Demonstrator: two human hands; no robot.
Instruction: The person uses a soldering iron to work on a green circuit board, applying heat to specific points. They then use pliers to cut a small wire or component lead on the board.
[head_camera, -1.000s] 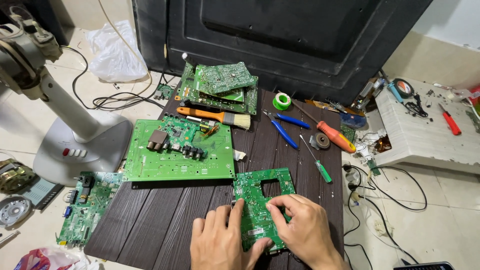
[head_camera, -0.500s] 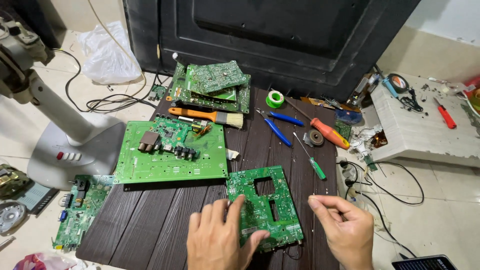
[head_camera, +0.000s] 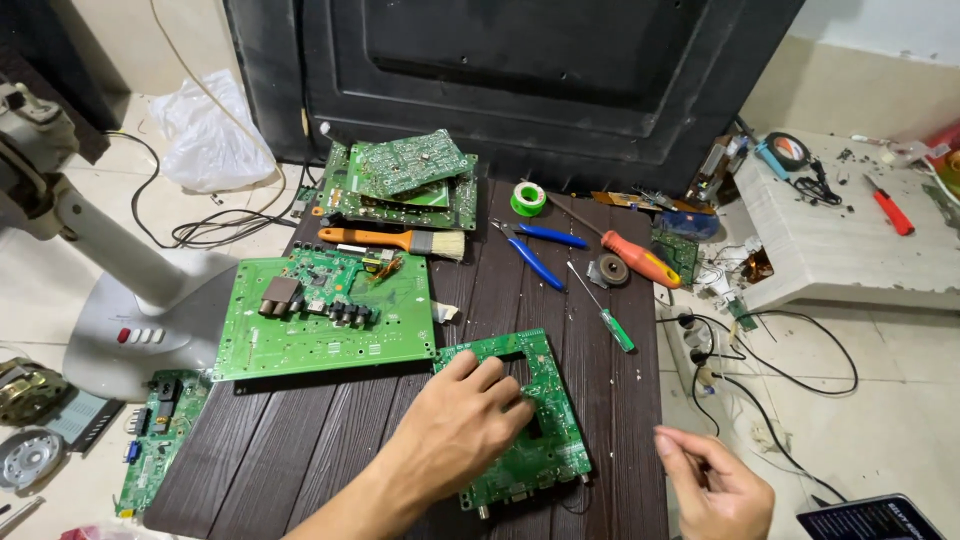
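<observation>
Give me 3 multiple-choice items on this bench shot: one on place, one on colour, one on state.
1. Where is the paintbrush?
A. Between the stack of boards and the large board
B. On the white block at the right
C. Under the left hand

2. What colour is the handle of the small screwdriver?
A. Blue
B. Green
C. Black

3. What is the right hand doing?
A. Gripping the pliers
B. Pressing the small board
C. Holding no tool, off the tabletop's right edge

Answers:
1 A, the brush lies across the dark tabletop between the two.
2 B, its handle is green; the blue handles belong to the pliers.
3 C, only the left hand rests on the small board; the right hand's fingers are curled and no tool shows in them.
</observation>
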